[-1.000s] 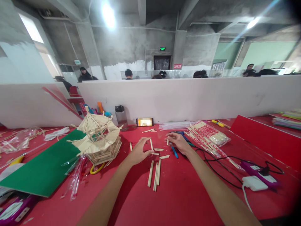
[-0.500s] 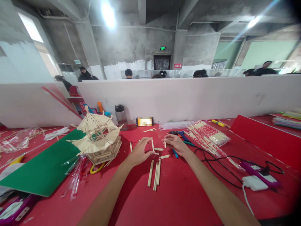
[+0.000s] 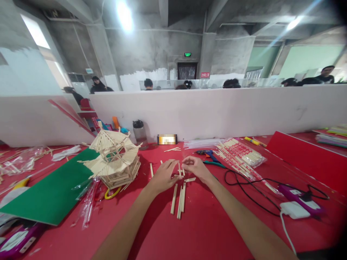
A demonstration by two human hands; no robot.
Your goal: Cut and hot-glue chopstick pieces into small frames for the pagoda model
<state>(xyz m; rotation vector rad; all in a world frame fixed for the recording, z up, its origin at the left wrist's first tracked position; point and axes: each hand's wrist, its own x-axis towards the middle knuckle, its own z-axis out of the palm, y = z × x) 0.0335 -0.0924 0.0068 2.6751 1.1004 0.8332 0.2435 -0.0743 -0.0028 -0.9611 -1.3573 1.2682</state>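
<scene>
My left hand [image 3: 166, 176] is closed on a pale wooden stick [image 3: 179, 169], held between thumb and fingertips above the red table. Close beside it, my right hand [image 3: 195, 167] pinches a shorter piece of stick [image 3: 183, 172]. The two pieces come very near each other; whether they touch I cannot tell. Just below the hands lies a short stick pair [image 3: 190, 180]. Nearer to me, longer wooden sticks [image 3: 181, 200] lie side by side on the table. Fingers partly hide other short pieces between the hands.
A stick-built pagoda model [image 3: 114, 159] stands left, beside a green board [image 3: 51, 191]. At the back are a bottle [image 3: 140, 135] and a phone [image 3: 167, 139]. Rightward lie a blue glue gun [image 3: 207, 155], bagged sticks [image 3: 241, 155], black cable [image 3: 244, 193] and a white plug [image 3: 295, 209].
My right hand has moved left, bringing its short piece up to the stick in my left hand. My left hand has shifted slightly right.
</scene>
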